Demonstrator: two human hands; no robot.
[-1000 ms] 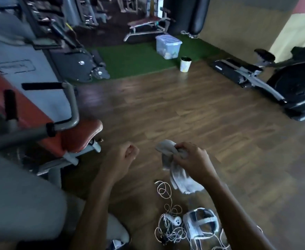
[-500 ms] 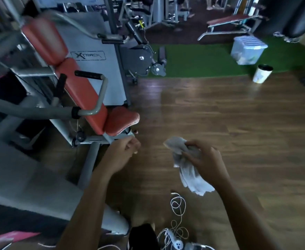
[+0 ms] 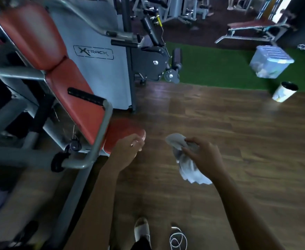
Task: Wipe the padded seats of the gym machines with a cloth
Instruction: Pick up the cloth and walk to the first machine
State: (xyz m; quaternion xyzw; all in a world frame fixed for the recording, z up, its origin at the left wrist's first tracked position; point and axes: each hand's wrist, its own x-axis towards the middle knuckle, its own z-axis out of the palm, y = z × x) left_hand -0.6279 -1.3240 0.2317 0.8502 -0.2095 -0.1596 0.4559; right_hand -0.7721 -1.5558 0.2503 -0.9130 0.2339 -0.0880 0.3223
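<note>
A: Since the cloth (image 3: 193, 174) is what matters, where's it at rn?

B: In the R hand (image 3: 204, 156), mid-air over the wood floor (image 3: 229, 127). Lower end hangs loose below the palm. Thumb & fingers curl round the bunched top, so that hand's clamped on the cloth.

A: Near the seat pad?

B: Apart from it. The red seat pad (image 3: 122, 129) is left of the cloth, w/ the L hand (image 3: 126, 152) between the two.

A: L hand doing what?

B: Fingers curled in, nothing in it afaict, a ring showing on one finger. It overlaps the pad's front edge in view; can't tell if it actually touches.

A: Rest of that machine?

B: Red backrest (image 3: 75, 98), two sections, slopes up & left from the pad. A grey handle bar (image 3: 103, 127) bends down in front of it, w/ a black grip (image 3: 86, 96) on its top run. Grey panel (image 3: 101, 73) behind reads XTRACK.

A: Other stuff?

B: Green turf (image 3: 211, 67) beyond the wood. A clear lidded bin (image 3: 271, 60) sits on it, & a white tub (image 3: 283, 92) w/ a dark rim stands on the floor just in front of the turf edge. A flat bench (image 3: 253, 26) further back, blurry. At the bottom edge: a foot in a pale sandal (image 3: 141, 230) & a loop of white cable (image 3: 178, 240) just beside it on the floor.
</note>
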